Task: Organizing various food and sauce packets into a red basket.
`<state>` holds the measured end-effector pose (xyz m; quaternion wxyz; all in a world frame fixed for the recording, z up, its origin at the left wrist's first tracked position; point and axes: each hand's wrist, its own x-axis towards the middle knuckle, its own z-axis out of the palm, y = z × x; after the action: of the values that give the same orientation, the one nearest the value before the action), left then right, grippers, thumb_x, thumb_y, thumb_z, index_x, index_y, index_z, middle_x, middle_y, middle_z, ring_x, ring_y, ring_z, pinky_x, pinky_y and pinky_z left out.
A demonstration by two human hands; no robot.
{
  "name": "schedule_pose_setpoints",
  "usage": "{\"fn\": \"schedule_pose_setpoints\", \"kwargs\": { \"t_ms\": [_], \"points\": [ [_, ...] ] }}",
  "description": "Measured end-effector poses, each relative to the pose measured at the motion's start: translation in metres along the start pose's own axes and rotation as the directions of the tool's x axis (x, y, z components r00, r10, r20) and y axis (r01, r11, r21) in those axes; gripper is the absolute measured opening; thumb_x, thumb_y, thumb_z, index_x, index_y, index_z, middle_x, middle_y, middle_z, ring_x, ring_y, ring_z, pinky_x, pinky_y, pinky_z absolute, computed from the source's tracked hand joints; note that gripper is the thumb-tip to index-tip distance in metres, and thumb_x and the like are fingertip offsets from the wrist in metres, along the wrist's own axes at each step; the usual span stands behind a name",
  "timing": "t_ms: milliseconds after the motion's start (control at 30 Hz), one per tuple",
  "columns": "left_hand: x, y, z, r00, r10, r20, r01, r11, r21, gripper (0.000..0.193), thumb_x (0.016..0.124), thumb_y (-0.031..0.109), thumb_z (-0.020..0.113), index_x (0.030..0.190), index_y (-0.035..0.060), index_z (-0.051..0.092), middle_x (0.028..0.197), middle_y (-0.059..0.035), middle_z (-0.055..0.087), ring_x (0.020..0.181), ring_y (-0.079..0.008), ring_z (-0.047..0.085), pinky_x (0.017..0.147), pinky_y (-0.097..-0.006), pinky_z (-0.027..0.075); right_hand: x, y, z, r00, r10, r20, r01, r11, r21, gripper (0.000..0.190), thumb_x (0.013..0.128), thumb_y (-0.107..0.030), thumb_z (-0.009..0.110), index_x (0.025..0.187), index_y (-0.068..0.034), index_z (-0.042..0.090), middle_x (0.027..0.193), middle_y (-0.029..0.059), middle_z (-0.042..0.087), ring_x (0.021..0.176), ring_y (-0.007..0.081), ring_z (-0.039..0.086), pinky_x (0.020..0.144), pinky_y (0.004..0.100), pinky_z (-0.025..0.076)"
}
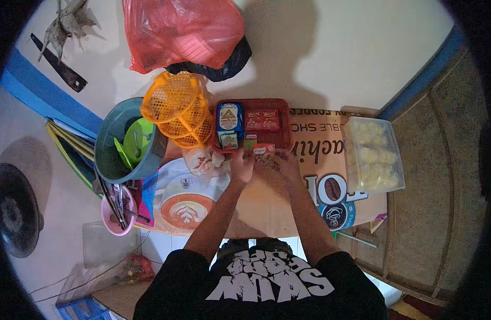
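Observation:
A small red seasoning packet [263, 150] is held up at the front edge of the red plastic basket [286, 132]. My left hand [242, 165] pinches it on the left side, its fingers partly hidden. On the other side the fingers of my right hand [287, 163] grip its edge. Inside the basket lie a blue packet with a yellow triangle [229, 117], two joined red sachets [262, 120], a small pale sachet [229, 140] and a green packet [250, 138].
Left of the basket stand orange mesh baskets [191, 124], a crumpled plastic bag [201, 160], a grey-green bucket [105, 148] with green dishes and a pink utensil container [106, 216]. A clear food box [375, 156] sits right. Red plastic bag [181, 36] hangs behind.

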<state>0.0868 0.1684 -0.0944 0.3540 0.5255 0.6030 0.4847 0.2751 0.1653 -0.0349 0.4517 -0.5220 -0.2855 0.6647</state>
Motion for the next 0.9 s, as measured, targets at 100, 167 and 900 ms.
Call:
{"fn": "schedule_pose_setpoints", "kwargs": {
  "t_ms": [100, 167, 900],
  "points": [
    [0.012, 0.073, 0.063, 0.979, 0.022, 0.203, -0.047, 0.992, 0.116, 0.027, 0.092, 0.016, 0.066, 0.116, 0.0026, 0.067, 0.105, -0.0215, 0.071, 0.099, -0.0377, 0.069, 0.089, -0.0436, 0.053, 0.046, 0.013, -0.089, 0.955, -0.262, -0.140, 0.204, 0.921, -0.333, 0.026, 0.094, -0.012, 0.070, 0.117, -0.002, 0.065, 0.107, 0.0058, 0.068, 0.095, 0.0168, 0.065, 0.077, 0.0323, 0.055],
    [0.040, 0.044, 0.046, 0.986, 0.066, 0.155, -0.096, 0.976, 0.197, 0.027, 0.093, 0.016, 0.065, 0.117, 0.0037, 0.067, 0.106, -0.0217, 0.071, 0.100, -0.0370, 0.070, 0.089, -0.0442, 0.053, 0.055, -0.010, -0.047, 0.957, -0.259, -0.128, 0.188, 0.894, -0.408, 0.029, 0.093, -0.015, 0.071, 0.117, 0.000, 0.065, 0.106, 0.0078, 0.070, 0.094, 0.0182, 0.066, 0.079, 0.0341, 0.055],
    [0.078, -0.007, 0.117, 0.601, -0.255, 0.757, -0.440, 0.685, 0.581, 0.043, 0.092, 0.035, 0.058, 0.116, 0.0001, 0.066, 0.108, -0.0254, 0.069, 0.101, -0.0402, 0.069, 0.083, -0.0500, 0.056, 0.147, 0.047, -0.102, 0.883, -0.469, 0.000, 0.043, 0.081, -0.996, 0.017, 0.086, -0.010, 0.063, 0.078, 0.006, 0.061, 0.077, 0.0226, 0.062, 0.077, 0.0357, 0.066, 0.070, 0.0461, 0.054]
  ]
}}
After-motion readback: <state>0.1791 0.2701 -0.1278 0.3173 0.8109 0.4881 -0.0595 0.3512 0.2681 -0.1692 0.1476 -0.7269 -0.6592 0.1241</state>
